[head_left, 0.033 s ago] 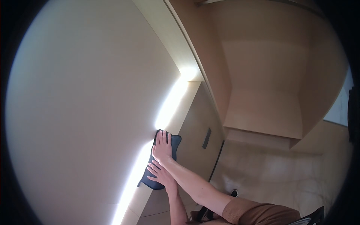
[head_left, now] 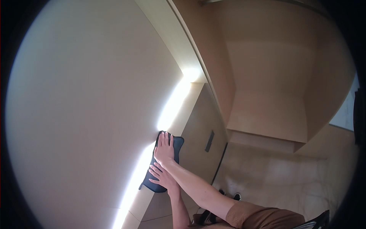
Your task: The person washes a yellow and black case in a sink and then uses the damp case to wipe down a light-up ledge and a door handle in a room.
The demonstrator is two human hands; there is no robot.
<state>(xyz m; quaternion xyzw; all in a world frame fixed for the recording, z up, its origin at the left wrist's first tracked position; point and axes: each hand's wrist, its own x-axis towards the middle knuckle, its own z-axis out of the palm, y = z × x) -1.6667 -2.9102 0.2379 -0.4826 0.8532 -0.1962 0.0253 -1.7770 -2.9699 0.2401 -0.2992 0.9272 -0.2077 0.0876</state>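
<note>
A dark blue-grey cloth with black edging (head_left: pixel 178 144) lies over a pale ledge, its right part hanging past the ledge's edge. My right hand (head_left: pixel 164 150) rests flat on its upper part, fingers stretched out toward the far end. Just below, my left hand (head_left: pixel 161 178) lies on the lower part of the cloth with its fingers spread. The right wrist crosses over the left hand, and the left thumb is hidden there. The cloth's left edge meets a bright light strip (head_left: pixel 134 184) running along the ledge.
A large pale panel (head_left: pixel 87 107) rises on the left. Below the ledge is a cabinet front with a dark recessed handle (head_left: pixel 209 141). An open wooden cabinet (head_left: pixel 267 112) stands at the right. Dark shoes (head_left: pixel 237 196) show on the light floor (head_left: pixel 267 171).
A second dark shoe tip has come into sight beside the first. Both hands and the cloth keep almost the same place.
</note>
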